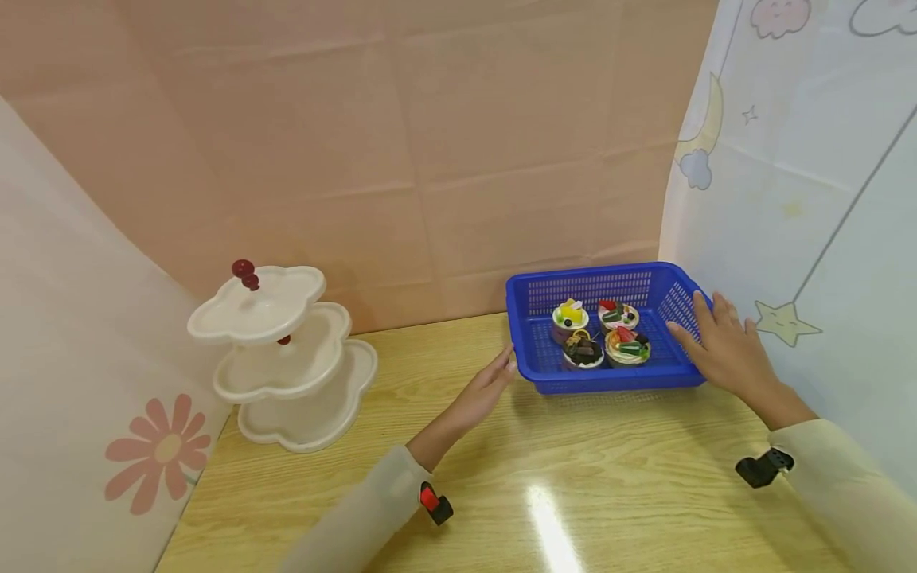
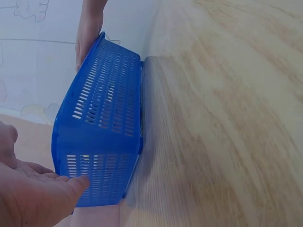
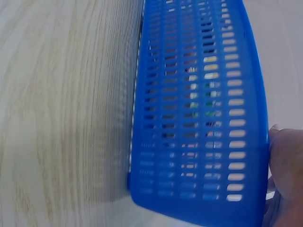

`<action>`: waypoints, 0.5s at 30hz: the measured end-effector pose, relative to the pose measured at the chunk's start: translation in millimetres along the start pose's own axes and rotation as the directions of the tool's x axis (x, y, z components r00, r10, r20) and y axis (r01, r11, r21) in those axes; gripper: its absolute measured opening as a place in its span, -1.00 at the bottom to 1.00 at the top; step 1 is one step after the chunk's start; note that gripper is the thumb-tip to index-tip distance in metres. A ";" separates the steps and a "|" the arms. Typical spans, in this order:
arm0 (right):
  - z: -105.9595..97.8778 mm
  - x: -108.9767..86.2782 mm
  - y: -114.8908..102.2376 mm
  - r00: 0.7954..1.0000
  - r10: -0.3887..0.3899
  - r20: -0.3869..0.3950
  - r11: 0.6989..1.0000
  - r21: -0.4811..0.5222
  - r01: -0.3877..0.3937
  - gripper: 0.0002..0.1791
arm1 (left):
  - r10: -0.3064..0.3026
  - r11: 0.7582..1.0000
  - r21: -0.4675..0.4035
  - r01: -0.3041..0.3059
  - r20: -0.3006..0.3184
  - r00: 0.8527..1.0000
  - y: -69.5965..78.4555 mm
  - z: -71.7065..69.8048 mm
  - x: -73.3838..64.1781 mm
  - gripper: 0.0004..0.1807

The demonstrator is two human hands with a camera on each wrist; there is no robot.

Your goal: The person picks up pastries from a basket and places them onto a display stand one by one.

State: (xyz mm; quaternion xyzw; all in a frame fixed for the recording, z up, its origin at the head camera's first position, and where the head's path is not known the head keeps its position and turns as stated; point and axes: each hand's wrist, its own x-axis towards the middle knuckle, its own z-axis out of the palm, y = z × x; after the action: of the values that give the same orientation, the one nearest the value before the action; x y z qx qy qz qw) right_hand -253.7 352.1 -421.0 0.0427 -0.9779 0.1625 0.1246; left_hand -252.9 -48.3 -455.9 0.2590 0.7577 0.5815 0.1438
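Note:
A blue plastic basket (image 1: 616,380) stands on the table near the back wall, with several decorated cupcakes (image 1: 628,348) grouped inside. My left hand (image 1: 481,396) reaches to its left side with fingers stretched out; in the left wrist view the fingertips (image 2: 79,182) lie against the slotted end wall. Over the right rim rests my right hand (image 1: 731,350), its fingers extended and its thumb over the inside of the basket. In the right wrist view, only part of the right hand (image 3: 286,165) shows beside the rim, the rest cut off by the frame.
A white three-tier stand (image 1: 308,406) with petal-shaped plates and red knobs occupies the left of the wooden table (image 1: 573,461). A peach cloth (image 1: 430,159) hangs behind, and a white printed cloth (image 1: 845,263) rises close beside the basket's right end.

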 end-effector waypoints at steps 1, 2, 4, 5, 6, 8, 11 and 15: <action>0.4 0.1 3.3 1.000 0.003 0.000 1.000 -0.003 -0.003 -0.13 | -0.001 1.000 -0.001 0.001 0.007 1.000 0.4 1.7 0.0 -0.35; 0.5 0.5 6.1 1.000 0.007 -0.002 1.000 -0.006 -0.007 -0.13 | 0.001 1.000 0.000 -0.001 0.015 1.000 1.0 3.1 0.0 -0.33; 0.4 1.5 10.8 1.000 0.012 -0.005 1.000 -0.001 -0.012 -0.14 | -0.005 1.000 0.002 0.005 0.023 1.000 2.7 5.3 0.0 -0.30; 0.4 2.1 12.8 1.000 0.016 -0.003 1.000 0.002 -0.016 -0.14 | -0.002 1.000 0.001 0.002 0.024 1.000 3.7 6.2 0.0 -0.29; 0.3 2.8 14.5 1.000 0.019 0.000 1.000 0.006 -0.019 -0.14 | -0.002 1.000 -0.005 0.002 0.024 1.000 4.3 7.0 0.2 -0.28; -0.1 3.8 17.1 1.000 0.019 0.002 1.000 0.021 -0.019 -0.14 | 0.011 1.000 -0.019 -0.010 0.026 1.000 5.1 8.6 1.1 -0.27; -1.5 4.5 20.1 1.000 0.013 0.023 0.999 0.049 -0.014 -0.15 | 0.023 0.999 -0.043 -0.021 0.036 0.999 5.6 10.6 2.4 -0.25; -4.3 5.6 21.3 0.998 0.000 0.068 0.998 0.059 -0.005 -0.16 | 0.028 0.998 -0.061 -0.026 0.046 0.999 5.9 12.4 3.6 -0.24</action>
State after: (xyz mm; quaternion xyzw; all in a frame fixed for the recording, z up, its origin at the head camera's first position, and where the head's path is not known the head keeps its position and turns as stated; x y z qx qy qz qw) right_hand -260.8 373.4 -422.1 0.0507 -0.9763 0.1901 0.0899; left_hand -248.1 -35.1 -453.4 0.2782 0.7325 0.6000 0.1614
